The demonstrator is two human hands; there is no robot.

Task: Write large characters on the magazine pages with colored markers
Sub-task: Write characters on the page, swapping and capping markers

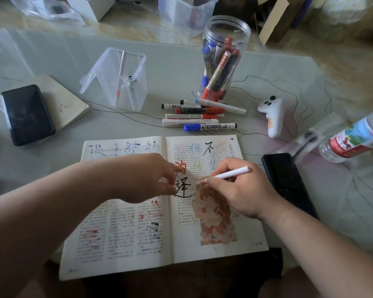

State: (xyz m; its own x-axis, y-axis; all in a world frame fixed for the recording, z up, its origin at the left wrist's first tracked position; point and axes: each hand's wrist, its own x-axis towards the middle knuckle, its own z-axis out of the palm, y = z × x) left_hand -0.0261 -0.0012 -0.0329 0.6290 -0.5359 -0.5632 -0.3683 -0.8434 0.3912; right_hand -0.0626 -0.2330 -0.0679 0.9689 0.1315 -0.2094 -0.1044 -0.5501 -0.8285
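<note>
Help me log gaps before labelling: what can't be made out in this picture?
- Head view: the tip of the marker, and so its ink colour, is hidden by the right hand.
- Head view: the middle of the left page of the magazine is covered by the left hand.
- Head view: one end of the bottle is cut off by the right edge.
- Head view: the magazine's printed text is too small to read.

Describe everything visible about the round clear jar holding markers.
The jar is a clear plastic cylinder with a ribbed rim and no lid, standing on the table beyond the open magazine. Markers with red, blue and black caps crowd it, leaning at angles. Loose markers lie just in front of its base.
</note>
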